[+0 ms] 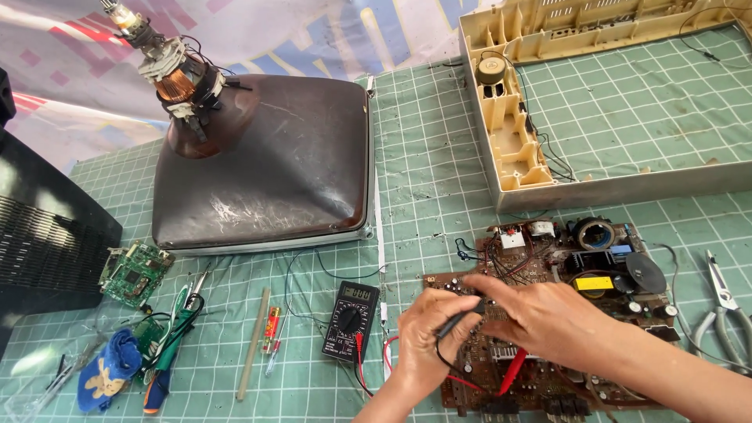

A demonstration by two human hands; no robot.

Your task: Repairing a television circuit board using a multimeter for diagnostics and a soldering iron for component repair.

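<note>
My left hand (427, 337) grips a black test probe (458, 316), its tip pressed onto a brown circuit board (548, 258) lying on the green cutting mat. Over the same board, my right hand (548, 317) holds a red test probe (513, 370) that points down at the board's near part. Red and black leads run from the probes to a black multimeter (350, 319) just left of my left hand. The board carries coils, capacitors and a round black part.
A picture tube (266, 164) lies face down at the back left, neck up. A beige plastic casing (517, 133) sits at the back right. Pliers (724, 305) lie at the right edge. A small green board (135, 272), screwdrivers (270, 333), a stick and a blue cloth lie left.
</note>
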